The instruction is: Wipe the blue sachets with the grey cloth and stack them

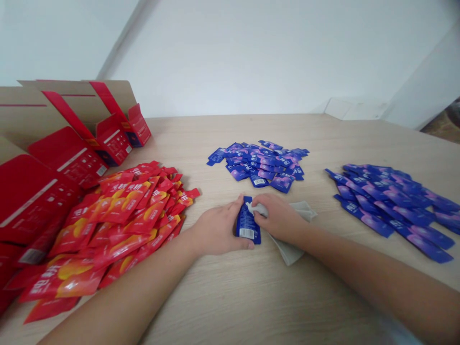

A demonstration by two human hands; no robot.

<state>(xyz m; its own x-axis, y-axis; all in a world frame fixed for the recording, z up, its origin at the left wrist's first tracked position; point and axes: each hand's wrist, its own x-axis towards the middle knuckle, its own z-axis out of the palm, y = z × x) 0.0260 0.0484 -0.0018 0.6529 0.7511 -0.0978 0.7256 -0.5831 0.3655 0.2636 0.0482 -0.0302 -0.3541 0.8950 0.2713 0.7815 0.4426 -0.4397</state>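
My left hand (215,230) is closed around a small blue sachet (247,224) and holds it upright on the wooden table (251,297). My right hand (278,218) pinches a fold of a pale grey cloth (293,249) against the top of that sachet. The rest of the cloth lies flat under my right hand and wrist. A pile of small blue sachets (260,160) lies just beyond both hands.
A heap of red and yellow sachets (118,215) covers the table at the left. Red and brown cardboard boxes (72,139) stand at the far left. A spread of longer blue sachets (395,203) lies at the right. A white wall rises behind the table.
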